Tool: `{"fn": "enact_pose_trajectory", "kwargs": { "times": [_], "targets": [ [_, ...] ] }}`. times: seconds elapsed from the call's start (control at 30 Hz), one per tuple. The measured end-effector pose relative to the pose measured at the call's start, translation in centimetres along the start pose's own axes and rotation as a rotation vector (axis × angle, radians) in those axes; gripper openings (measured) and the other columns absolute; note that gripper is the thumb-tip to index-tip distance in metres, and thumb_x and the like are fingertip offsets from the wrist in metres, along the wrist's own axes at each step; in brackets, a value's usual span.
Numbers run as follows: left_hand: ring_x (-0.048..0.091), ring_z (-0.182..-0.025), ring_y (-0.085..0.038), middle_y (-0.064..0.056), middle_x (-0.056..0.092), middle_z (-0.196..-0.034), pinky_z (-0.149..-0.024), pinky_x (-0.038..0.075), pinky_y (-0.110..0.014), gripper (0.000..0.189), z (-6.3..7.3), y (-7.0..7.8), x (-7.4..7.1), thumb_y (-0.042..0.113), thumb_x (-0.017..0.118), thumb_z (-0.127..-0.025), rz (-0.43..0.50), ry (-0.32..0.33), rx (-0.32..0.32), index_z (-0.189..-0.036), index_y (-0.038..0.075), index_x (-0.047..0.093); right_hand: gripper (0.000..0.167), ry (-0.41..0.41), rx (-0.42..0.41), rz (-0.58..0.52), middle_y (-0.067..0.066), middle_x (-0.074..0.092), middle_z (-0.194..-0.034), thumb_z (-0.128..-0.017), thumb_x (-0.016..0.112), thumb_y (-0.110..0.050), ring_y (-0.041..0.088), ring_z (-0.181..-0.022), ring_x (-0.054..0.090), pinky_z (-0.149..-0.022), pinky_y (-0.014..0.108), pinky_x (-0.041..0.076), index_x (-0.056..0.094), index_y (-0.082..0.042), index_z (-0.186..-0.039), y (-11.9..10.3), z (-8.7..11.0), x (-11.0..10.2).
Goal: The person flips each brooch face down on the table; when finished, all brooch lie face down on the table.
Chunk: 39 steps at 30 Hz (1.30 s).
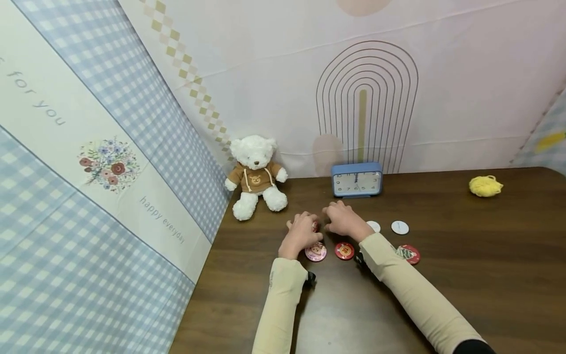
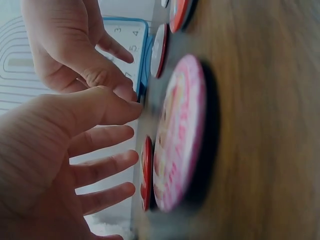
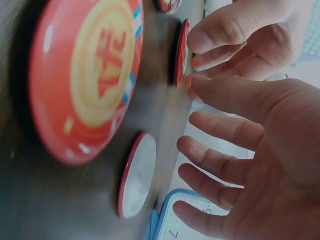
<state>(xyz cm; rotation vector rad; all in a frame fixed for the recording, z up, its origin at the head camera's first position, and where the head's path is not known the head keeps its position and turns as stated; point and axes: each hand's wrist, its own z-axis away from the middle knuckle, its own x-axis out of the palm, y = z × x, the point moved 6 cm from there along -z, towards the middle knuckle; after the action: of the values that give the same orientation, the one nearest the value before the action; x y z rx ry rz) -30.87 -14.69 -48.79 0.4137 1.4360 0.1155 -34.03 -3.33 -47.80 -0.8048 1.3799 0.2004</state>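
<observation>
My left hand (image 1: 301,233) hovers low over the table, fingers loosely bent and apart. A red-edged round badge (image 3: 181,52) lies close by its fingertips, partly covered in the head view; whether they touch I cannot tell. Just below this hand lies a pink badge (image 2: 180,135) with a printed picture. To the right, my right hand (image 1: 345,220) has its fingers spread and slightly bent, holding nothing. Nearer me than that hand sits a red badge with a yellow centre (image 1: 344,250). A white-faced badge (image 3: 137,175) lies near its fingers in the right wrist view.
Beyond my right sleeve are a white round badge (image 1: 400,227) and a red badge with a green tree (image 1: 408,254), partly covered by the sleeve. At the back stand a white teddy bear (image 1: 256,179) and a blue clock (image 1: 356,180). Yellow yarn (image 1: 485,186) lies far right.
</observation>
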Motion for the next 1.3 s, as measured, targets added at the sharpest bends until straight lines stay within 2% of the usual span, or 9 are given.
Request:
{"fn": "enact_pose_trajectory", "kwargs": {
  "times": [0.17, 0.4, 0.53, 0.7, 0.87, 1.07, 1.3],
  "targets": [
    [0.048, -0.125, -0.036, -0.012, 0.057, -0.135, -0.099, 0.032, -0.062, 0.046, 0.5, -0.6, -0.2, 0.022, 0.074, -0.087, 0.018, 0.030, -0.010, -0.130, 0.010, 0.065, 0.041, -0.034, 0.008, 0.017, 0.017, 0.061, -0.109, -0.087, 0.079, -0.015, 0.038, -0.100, 0.050, -0.087, 0.062, 0.043, 0.068, 0.000, -0.123, -0.8, -0.1, 0.4],
    [0.049, -0.123, -0.036, -0.014, 0.057, -0.133, -0.097, 0.034, -0.062, 0.047, 1.0, -1.7, -0.9, 0.022, 0.072, -0.087, 0.037, 0.076, -0.012, -0.132, 0.009, 0.063, 0.053, -0.053, 0.021, 0.045, 0.023, 0.058, -0.120, -0.086, 0.080, -0.016, 0.044, -0.112, 0.049, -0.094, 0.066, 0.040, 0.063, -0.001, -0.134, -1.8, -0.5, 1.0],
    [0.048, -0.122, -0.036, -0.015, 0.056, -0.133, -0.096, 0.033, -0.062, 0.046, 1.1, -2.6, -0.8, 0.021, 0.071, -0.090, 0.055, 0.057, -0.029, -0.133, 0.009, 0.062, 0.053, -0.065, 0.019, 0.056, 0.022, 0.057, -0.120, -0.086, 0.081, -0.016, 0.043, -0.111, 0.049, -0.091, 0.063, 0.042, 0.063, -0.004, -0.134, -2.1, -0.9, 1.4],
    [0.048, -0.120, -0.036, -0.015, 0.055, -0.133, -0.093, 0.034, -0.061, 0.049, 1.0, -3.7, -0.6, 0.019, 0.074, -0.087, 0.029, 0.013, -0.047, -0.134, 0.010, 0.062, 0.054, -0.078, -0.005, 0.055, 0.021, 0.056, -0.119, -0.084, 0.082, -0.015, 0.041, -0.109, 0.048, -0.089, 0.061, 0.043, 0.064, -0.006, -0.134, -2.7, -1.3, 1.6],
    [0.048, -0.117, -0.038, -0.013, 0.058, -0.129, -0.093, 0.033, -0.064, 0.047, 0.6, -4.0, -0.9, 0.015, 0.079, -0.083, 0.014, 0.017, -0.033, -0.129, 0.010, 0.066, 0.044, -0.045, -0.054, 0.067, 0.015, 0.061, -0.111, -0.080, 0.085, -0.011, 0.039, -0.103, 0.051, -0.085, 0.059, 0.045, 0.071, -0.005, -0.121, -3.2, -1.6, 1.3],
    [0.050, -0.112, -0.037, -0.007, 0.064, -0.112, -0.093, 0.030, -0.064, 0.037, 0.3, -4.1, -1.3, 0.009, 0.082, -0.080, 0.014, 0.048, -0.003, -0.116, 0.011, 0.072, 0.029, -0.003, -0.099, 0.078, 0.011, 0.065, -0.100, -0.076, 0.085, -0.005, 0.036, -0.095, 0.054, -0.079, 0.057, 0.047, 0.075, -0.006, -0.102, -3.6, -2.0, 1.1],
    [0.053, -0.110, -0.036, -0.004, 0.067, -0.105, -0.092, 0.030, -0.061, 0.031, 0.4, -4.2, -1.2, 0.008, 0.084, -0.079, 0.015, 0.075, 0.007, -0.108, 0.013, 0.075, 0.031, 0.008, -0.095, 0.041, 0.009, 0.067, -0.093, -0.070, 0.086, 0.001, 0.034, -0.092, 0.059, -0.078, 0.053, 0.051, 0.074, -0.006, -0.098, -3.4, -2.3, 1.4]
  ]
}}
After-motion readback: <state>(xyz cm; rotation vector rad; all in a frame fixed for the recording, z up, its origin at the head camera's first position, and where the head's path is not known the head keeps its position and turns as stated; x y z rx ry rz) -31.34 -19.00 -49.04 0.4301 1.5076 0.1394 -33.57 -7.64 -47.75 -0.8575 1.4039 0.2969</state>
